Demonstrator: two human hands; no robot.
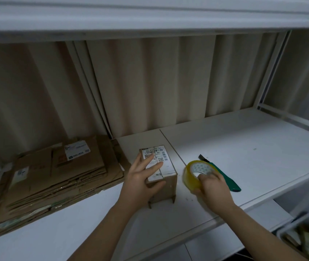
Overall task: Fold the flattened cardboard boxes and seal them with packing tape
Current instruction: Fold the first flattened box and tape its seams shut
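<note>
A white surface (244,147) stretches across a shelving bay, with beige pleated curtains (149,81) hanging behind it and a white shelf (149,16) overhead. At about nine o'clock on the surface lies a wide stack of flattened cardboard boxes (55,176), brown and creased, some bearing white shipping labels. Near the middle stands a small folded cardboard box (165,183), upright, with white labels covering its top and its bottom flaps splayed against the surface. The person's left hand (142,178) rests on this box, fingers straight and spread across the labelled top, thumb along the near side. At three o'clock from the box, just beside it, the right hand (212,185) grips a roll of yellowish packing tape (193,174), fingers curled through its core and around its rim; the roll stands tilted on edge. Behind the roll, touching or nearly so, lies a green-handled utility knife (229,180), its dark blade end pointing toward eleven o'clock. At five o'clock, below the surface, the corner of a pale bin (289,228) shows, its contents unclear.
</note>
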